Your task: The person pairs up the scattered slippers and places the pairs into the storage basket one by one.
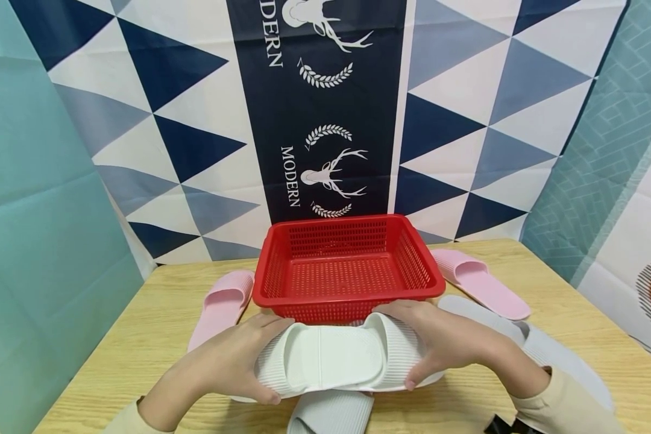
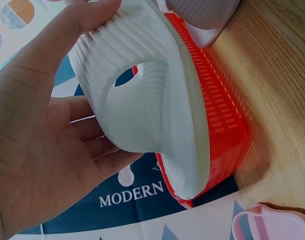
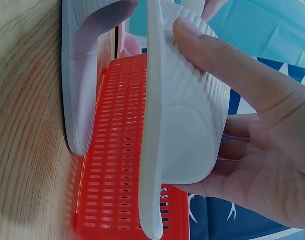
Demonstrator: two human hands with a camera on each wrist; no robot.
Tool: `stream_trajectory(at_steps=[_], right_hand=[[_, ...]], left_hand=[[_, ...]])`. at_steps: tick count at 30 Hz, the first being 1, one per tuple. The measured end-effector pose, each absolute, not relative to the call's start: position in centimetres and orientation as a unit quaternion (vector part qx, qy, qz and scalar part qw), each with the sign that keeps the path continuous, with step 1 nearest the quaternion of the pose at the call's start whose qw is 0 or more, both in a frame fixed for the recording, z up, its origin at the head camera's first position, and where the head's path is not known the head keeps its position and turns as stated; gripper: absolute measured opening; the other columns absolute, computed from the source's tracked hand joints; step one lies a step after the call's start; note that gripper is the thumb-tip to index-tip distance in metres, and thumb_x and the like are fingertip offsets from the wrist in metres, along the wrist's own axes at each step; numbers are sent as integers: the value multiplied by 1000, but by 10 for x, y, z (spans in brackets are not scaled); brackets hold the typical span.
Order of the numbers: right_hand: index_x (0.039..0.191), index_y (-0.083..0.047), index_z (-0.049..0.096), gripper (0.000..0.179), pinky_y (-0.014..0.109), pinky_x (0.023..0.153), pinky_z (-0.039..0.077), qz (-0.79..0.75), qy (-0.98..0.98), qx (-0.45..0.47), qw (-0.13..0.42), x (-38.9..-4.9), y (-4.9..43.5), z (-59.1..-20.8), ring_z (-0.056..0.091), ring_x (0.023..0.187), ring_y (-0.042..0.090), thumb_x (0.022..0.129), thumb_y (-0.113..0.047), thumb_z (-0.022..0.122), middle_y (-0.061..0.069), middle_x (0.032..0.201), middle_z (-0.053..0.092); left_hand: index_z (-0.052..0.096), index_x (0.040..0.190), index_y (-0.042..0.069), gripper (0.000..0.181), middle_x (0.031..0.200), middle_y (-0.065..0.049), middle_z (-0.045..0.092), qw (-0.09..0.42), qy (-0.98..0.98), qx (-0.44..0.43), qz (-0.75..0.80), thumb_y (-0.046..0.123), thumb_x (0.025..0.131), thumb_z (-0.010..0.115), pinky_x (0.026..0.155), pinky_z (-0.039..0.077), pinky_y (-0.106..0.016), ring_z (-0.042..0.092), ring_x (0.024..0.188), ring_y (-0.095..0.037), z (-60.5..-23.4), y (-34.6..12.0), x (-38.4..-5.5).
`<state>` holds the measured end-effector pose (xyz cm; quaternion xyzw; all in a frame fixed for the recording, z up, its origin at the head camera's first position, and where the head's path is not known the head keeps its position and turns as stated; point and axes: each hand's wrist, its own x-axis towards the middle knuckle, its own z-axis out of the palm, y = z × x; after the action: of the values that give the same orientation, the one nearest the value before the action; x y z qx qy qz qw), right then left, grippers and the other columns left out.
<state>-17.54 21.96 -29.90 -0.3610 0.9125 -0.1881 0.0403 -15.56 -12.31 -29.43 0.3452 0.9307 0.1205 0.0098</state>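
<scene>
Two white slippers are held together lengthwise in front of me, toes outward and heel ends overlapping. My left hand (image 1: 244, 358) grips the left white slipper (image 1: 271, 369) by its ribbed strap, with the thumb in front and the fingers behind. At the other end, my right hand (image 1: 445, 337) holds the right white slipper (image 1: 404, 355) round its strap in the same way. Below them in the head view, a grey slipper (image 1: 333, 413) lies on the table, partly hidden by the white ones.
Behind the hands stands a red perforated basket (image 1: 344, 274) with nothing inside. A pink slipper (image 1: 219, 310) lies left of it and another pink slipper (image 1: 488, 289) right of it. Another grey slipper (image 1: 564, 361) rests on the wooden table (image 1: 119, 337) near my right forearm.
</scene>
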Motion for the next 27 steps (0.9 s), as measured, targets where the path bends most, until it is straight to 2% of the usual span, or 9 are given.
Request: stream_trajectory(at_steps=[7, 17, 27], right_hand=[[139, -17, 45, 96, 43, 101, 48, -182, 912, -366, 36, -176, 219, -299, 52, 119, 12, 58, -47, 88, -10, 132, 54], [140, -14, 45, 98, 50, 103, 46, -187, 915, -353, 52, -173, 217, -298, 51, 123, 17, 59, -48, 88, -7, 135, 53], [139, -15, 45, 97, 48, 101, 47, -181, 910, -371, 32, -173, 217, -297, 52, 123, 19, 60, -55, 85, -5, 135, 55]], left_hand=[[50, 135, 12, 89, 131, 2, 54, -5, 925, 358, 123, 41, 58, 87, 92, 53, -33, 51, 115, -12, -295, -123, -157], [50, 135, 13, 89, 128, 5, 55, 1, 921, 365, 134, 40, 58, 87, 92, 52, -31, 51, 114, -11, -296, -122, -157], [50, 135, 12, 89, 130, 4, 56, 4, 924, 361, 129, 40, 59, 87, 94, 52, -34, 51, 116, -12, -295, -121, -158]])
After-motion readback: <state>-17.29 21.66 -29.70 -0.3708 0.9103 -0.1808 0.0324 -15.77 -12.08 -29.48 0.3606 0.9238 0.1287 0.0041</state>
